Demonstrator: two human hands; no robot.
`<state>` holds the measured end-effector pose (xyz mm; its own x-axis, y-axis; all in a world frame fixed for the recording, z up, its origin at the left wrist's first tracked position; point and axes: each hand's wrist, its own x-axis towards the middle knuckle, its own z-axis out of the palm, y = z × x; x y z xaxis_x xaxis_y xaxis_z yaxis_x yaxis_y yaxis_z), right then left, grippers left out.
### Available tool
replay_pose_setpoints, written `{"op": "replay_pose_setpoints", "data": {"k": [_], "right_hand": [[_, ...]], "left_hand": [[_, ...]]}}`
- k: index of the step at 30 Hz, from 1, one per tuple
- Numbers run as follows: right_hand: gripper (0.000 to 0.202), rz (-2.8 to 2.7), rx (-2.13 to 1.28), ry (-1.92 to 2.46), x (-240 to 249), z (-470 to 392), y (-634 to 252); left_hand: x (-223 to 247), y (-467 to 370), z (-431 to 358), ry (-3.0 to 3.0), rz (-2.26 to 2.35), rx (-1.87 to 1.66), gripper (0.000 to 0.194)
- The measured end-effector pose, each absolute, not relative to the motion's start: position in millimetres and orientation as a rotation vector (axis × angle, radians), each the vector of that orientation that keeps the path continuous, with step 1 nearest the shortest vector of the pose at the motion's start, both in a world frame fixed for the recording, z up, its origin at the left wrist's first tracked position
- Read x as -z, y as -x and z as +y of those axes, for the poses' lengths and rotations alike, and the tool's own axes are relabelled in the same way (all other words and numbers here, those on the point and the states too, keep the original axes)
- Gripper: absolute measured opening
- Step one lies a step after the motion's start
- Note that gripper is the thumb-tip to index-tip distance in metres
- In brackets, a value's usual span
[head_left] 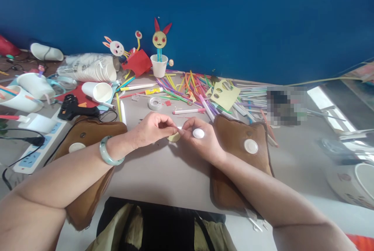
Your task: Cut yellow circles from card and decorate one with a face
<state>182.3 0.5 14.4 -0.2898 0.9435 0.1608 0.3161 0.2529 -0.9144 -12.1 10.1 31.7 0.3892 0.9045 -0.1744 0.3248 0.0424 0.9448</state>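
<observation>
Above the middle of the table, both hands meet at the fingertips. My left hand (154, 128), with a green bangle at its wrist, is closed in a pinch on a small pale yellow paper disc (174, 137). Opposite it, my right hand (206, 142) is also closed, its thumb and forefinger pinched by the disc's upper edge. A white round-ended object (198, 133) sticks up from the right hand's grip; the fingers hide the rest of it. A bit of white shows between the fingertips, too small to make out.
Brown cushions (233, 181) lie under both forearms. Behind the hands are a tape roll (154, 103), a pink marker (189, 111), a punched yellow sheet (224, 94) and many pipe cleaners (178, 87). A rabbit-faced puppet cup (159, 66) stands by the blue wall. A glue gun (76, 108) lies left.
</observation>
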Motion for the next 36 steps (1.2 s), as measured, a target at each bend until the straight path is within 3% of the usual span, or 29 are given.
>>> {"op": "replay_pose_setpoints", "data": {"k": [4, 10, 22, 36], "right_hand": [[0.027, -1.747, -0.963, 1.161, -13.1, -1.7, -183.7], [0.009, -1.912, -0.698, 1.074, -10.7, -5.6, -185.9], [0.031, -2.034, -0.683, 1.076, -12.2, -4.6, -185.5], [0.027, -2.053, -0.601, 1.058, -13.5, -5.8, -185.5]], "left_hand": [[-30.4, 14.7, 12.3, -1.373, 1.184, -0.778, 0.021], [-29.8, 18.9, 14.4, -1.299, 1.209, -0.893, 0.020], [-36.4, 15.1, 11.3, -1.464, 1.115, -1.005, 0.016], [-29.1, 16.2, 10.2, -1.700, 1.026, -1.167, 0.010]]}}
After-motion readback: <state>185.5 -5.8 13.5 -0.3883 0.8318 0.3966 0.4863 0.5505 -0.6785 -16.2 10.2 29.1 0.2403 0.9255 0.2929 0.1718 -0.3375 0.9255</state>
